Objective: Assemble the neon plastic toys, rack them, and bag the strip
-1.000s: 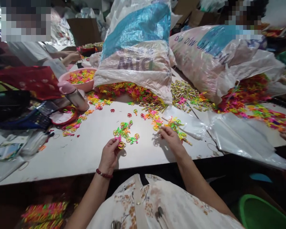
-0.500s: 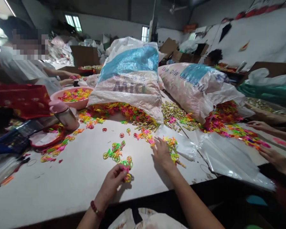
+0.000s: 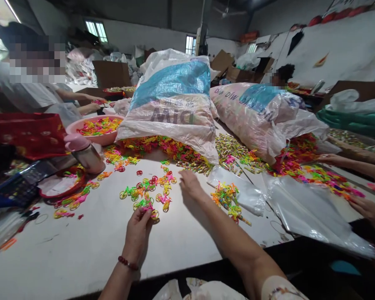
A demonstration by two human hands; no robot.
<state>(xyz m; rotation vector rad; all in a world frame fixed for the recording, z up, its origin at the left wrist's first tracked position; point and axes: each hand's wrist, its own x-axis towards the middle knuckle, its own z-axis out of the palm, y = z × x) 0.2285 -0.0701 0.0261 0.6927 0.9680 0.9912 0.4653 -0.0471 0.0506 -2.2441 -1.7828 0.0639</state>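
Observation:
My left hand (image 3: 140, 220) is closed in a pinch on a small pink and yellow plastic toy with spoked wheels, like a toy bicycle (image 3: 151, 211). It is at the near edge of a loose cluster of similar bright toys (image 3: 143, 189) on the white table. To the right, my right hand (image 3: 190, 183) lies low over the tabletop, fingers stretched towards the cluster, with nothing visible in them. Another heap of toys (image 3: 226, 193) lies right of my right forearm, beside a clear plastic bag (image 3: 250, 196).
A big woven sack (image 3: 175, 91) spills toys onto the white table (image 3: 90, 237); another sack (image 3: 253, 108) lies to its right, with small tubes (image 3: 231, 146) between them. At left are a pink basin (image 3: 95, 137) and a bottle (image 3: 86, 152). A co-worker's hands (image 3: 367, 208) work at right.
My right hand has moved left, away from the right-hand heap, and more toys lie in the cluster. My left hand has shifted left and up the table, still pinching a toy.

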